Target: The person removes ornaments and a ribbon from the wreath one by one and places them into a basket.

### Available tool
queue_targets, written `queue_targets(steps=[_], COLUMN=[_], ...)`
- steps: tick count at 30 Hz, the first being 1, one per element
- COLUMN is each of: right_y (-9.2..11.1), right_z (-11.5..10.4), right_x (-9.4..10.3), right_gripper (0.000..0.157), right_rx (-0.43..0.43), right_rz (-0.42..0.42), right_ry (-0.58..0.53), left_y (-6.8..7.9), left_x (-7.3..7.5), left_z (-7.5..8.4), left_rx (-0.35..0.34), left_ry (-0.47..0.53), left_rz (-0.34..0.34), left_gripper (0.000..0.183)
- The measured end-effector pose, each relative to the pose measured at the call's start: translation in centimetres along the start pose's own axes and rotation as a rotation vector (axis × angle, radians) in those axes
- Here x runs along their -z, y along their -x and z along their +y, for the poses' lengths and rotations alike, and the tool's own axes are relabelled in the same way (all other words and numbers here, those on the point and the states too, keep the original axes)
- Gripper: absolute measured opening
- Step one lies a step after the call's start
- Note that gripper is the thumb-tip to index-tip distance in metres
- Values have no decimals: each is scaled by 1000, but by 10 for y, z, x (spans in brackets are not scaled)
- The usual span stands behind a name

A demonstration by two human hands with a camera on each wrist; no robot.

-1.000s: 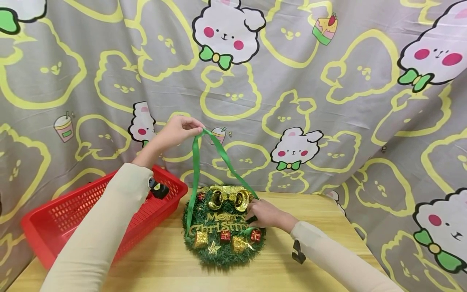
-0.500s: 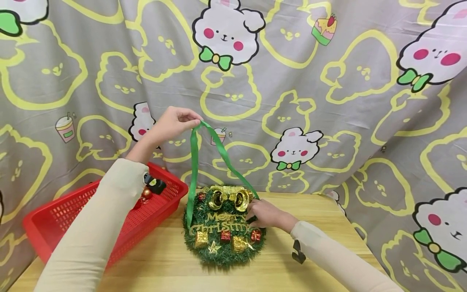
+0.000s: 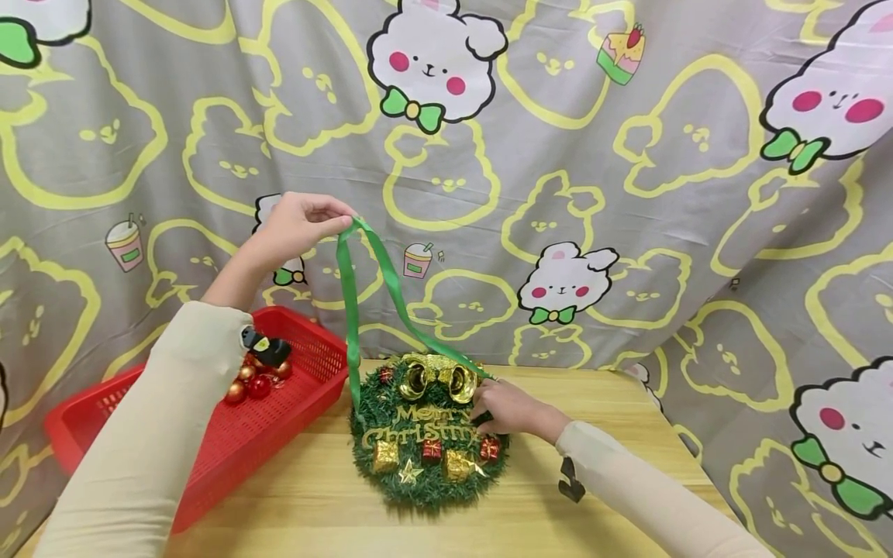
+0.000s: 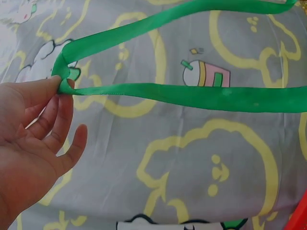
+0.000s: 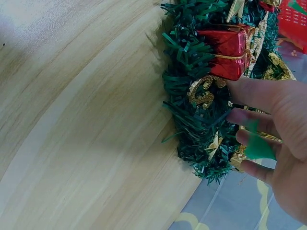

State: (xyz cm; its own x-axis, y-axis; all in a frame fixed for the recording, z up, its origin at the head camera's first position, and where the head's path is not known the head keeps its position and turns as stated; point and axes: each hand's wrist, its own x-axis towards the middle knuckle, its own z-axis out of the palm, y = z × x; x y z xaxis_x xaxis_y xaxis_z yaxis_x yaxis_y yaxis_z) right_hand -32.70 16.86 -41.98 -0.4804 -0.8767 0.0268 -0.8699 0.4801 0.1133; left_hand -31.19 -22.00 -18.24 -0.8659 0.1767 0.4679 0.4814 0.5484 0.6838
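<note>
My left hand (image 3: 296,225) is raised above the table and pinches a long green ribbon (image 3: 391,279) between thumb and fingertips. From the pinch the ribbon falls in two lengths, one to the left side of a green tinsel wreath (image 3: 425,496), the other to my right hand (image 3: 512,407). The wreath lies on the table, with gold bells (image 3: 462,384), gold "Merry Christmas" lettering and small gift boxes (image 3: 385,457). My right hand grips its right edge; in the right wrist view its fingertips are partly hidden in the tinsel, and ribbon (image 5: 259,146) shows at the fingers.
A red perforated basket (image 3: 307,403) stands at the left, behind my left sleeve, with several red and gold baubles (image 3: 259,386) inside. A grey patterned curtain (image 3: 446,186) hangs behind the wooden table (image 3: 593,511).
My left hand has moved up and to the left, drawing the ribbon with it. More baubles show in the basket. The right hand and the wreath have stayed in place.
</note>
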Motion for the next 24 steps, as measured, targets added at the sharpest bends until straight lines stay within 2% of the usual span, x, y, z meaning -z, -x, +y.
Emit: queue_targets(steps=[7,10,17,24], right_y=[1,1,0,-1], right_z=[0,1,2,2], right_x=[1,0,0,-1], right_gripper=[26,26,25,25], right_rx=[7,7,6,5], right_rz=[11,9,5,-2], right_ry=[-5,-5,-8,-3], left_y=[8,10,11,17], left_x=[19,26,41,55], left_z=[-11,-15,-31,-46], left_rx=[18,19,-10,-26], left_ry=[28,51,175,263], left_rz=[78,139,290,414], left_gripper=[30,28,16,14])
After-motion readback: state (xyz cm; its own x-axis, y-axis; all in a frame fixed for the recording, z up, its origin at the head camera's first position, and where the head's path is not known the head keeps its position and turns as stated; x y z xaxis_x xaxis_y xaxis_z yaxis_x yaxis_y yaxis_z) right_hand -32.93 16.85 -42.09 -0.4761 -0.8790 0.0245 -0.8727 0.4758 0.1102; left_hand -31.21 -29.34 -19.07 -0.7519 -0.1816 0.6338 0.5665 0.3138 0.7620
